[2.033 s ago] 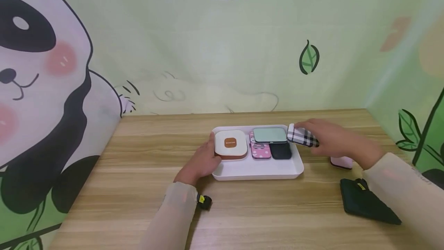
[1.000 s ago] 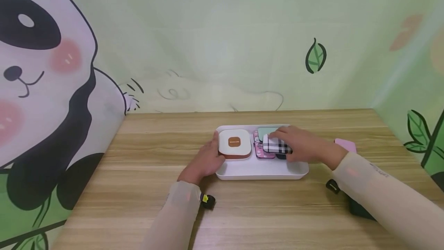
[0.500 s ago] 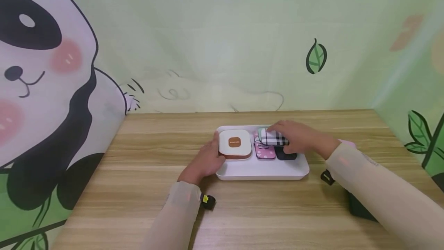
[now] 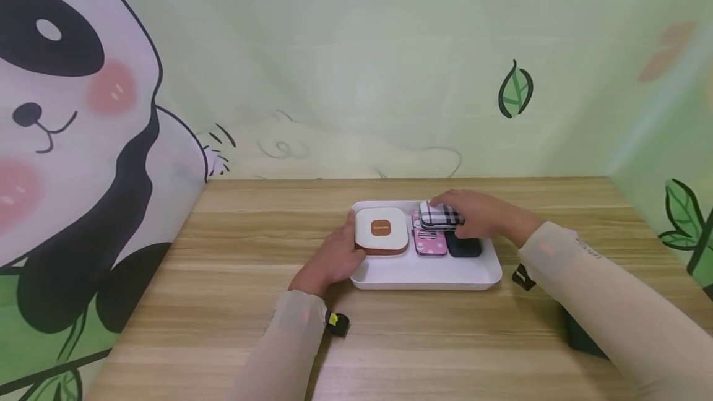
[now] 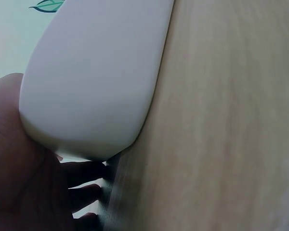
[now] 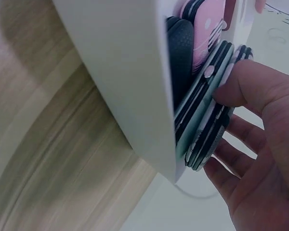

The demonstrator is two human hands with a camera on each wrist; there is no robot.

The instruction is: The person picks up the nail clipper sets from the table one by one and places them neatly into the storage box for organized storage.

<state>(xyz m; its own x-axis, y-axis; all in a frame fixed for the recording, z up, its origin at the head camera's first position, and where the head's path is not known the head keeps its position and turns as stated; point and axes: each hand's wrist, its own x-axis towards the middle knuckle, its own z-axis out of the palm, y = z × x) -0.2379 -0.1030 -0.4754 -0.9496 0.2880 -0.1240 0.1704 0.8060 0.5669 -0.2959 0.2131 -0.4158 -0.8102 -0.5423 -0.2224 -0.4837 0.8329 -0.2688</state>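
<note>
A white tray (image 4: 429, 277) lies on the table. My left hand (image 4: 333, 257) holds its left end; the thumb laps over the rim and the other fingers sit low outside in the left wrist view. My right hand (image 4: 481, 214) grips a flat plaid case (image 4: 437, 216) at the tray's back right, thumb on one face and fingers behind. The plaid case lies against a pale green case (image 6: 206, 103), seen in the right wrist view. In front are a pink dotted case (image 4: 430, 246) and a black case (image 4: 465, 247). A white and brown square box (image 4: 381, 234) sits in the left part.
A dark flat item (image 4: 582, 336) lies on the table (image 4: 418, 345) at the right, partly covered by the right sleeve (image 4: 607, 302). A wall cloth (image 4: 312, 79) with a panda print stands behind the table.
My right hand has carried the plaid case left over the tray, then back onto the green case, now hidden from the head view. My left hand keeps its place on the tray.
</note>
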